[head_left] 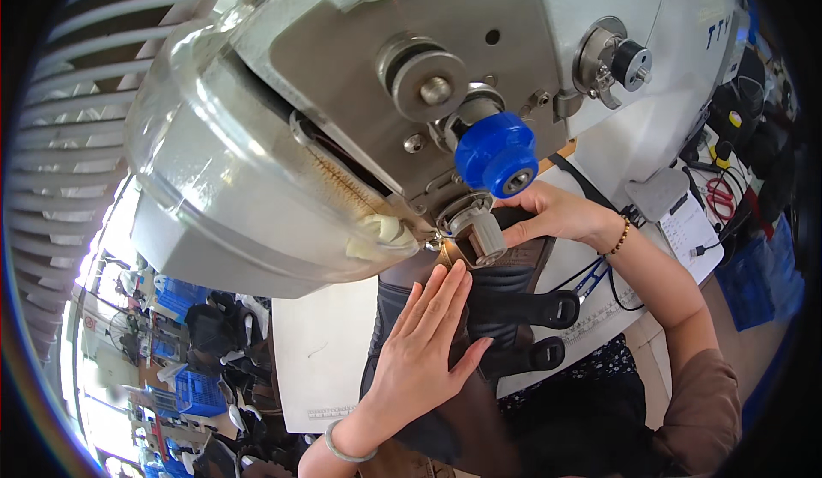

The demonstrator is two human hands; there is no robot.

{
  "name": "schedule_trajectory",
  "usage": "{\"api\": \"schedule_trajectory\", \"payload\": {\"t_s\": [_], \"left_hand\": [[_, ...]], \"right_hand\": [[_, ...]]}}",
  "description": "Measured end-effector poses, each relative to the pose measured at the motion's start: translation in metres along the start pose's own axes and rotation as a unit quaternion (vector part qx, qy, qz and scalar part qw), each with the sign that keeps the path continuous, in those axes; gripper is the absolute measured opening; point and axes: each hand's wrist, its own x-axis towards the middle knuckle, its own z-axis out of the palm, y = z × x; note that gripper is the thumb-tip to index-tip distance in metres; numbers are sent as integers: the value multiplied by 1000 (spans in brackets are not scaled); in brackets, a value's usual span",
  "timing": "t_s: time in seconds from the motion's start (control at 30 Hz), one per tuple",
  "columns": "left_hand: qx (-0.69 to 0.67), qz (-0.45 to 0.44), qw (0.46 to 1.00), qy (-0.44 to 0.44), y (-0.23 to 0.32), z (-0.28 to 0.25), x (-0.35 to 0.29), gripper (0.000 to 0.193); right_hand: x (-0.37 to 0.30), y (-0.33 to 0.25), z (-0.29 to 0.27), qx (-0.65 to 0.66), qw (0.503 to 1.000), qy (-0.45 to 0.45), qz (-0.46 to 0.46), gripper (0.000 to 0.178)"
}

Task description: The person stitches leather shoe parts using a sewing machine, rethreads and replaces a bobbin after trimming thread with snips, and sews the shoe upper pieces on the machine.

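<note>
A large white sewing machine (214, 135) fills the upper part of the head view, with a blue knob (495, 152) on its metal plate. Under its needle area lies a dark sewn piece (390, 302), with two black straps (524, 308) sticking out to the right. My left hand (428, 341) rests flat on this piece, fingers straight and pointing at the needle area. Beyond the needle, my right hand (565, 215) reaches onto the piece from the right, thumb and forefinger apart; its other fingertips are hidden behind the machine parts.
The white work table (317, 341) has ruler strips along its near edge. Blue-handled tweezers or snips (591, 279) and a black cord lie on the right. Farther right are red-handled scissors (719, 200) and written paper (692, 238). Blue crates (201, 392) stand at lower left.
</note>
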Motion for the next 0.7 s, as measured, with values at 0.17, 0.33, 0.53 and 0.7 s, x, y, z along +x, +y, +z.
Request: {"api": "schedule_trajectory", "payload": {"t_s": [0.17,0.33,0.53,0.7], "left_hand": [[5,7,1000,-28,-2,-9,0,63],[9,16,999,-49,-4,-15,2,62],[6,25,997,-73,-13,-21,2,64],[-32,21,996,-85,-17,-24,4,68]], "right_hand": [[-2,8,8,32,999,8,-4,28],[-6,17,13,53,998,29,-24,27],[-10,18,24,106,992,53,-31,23],[-17,27,32,113,990,73,-38,23]]}}
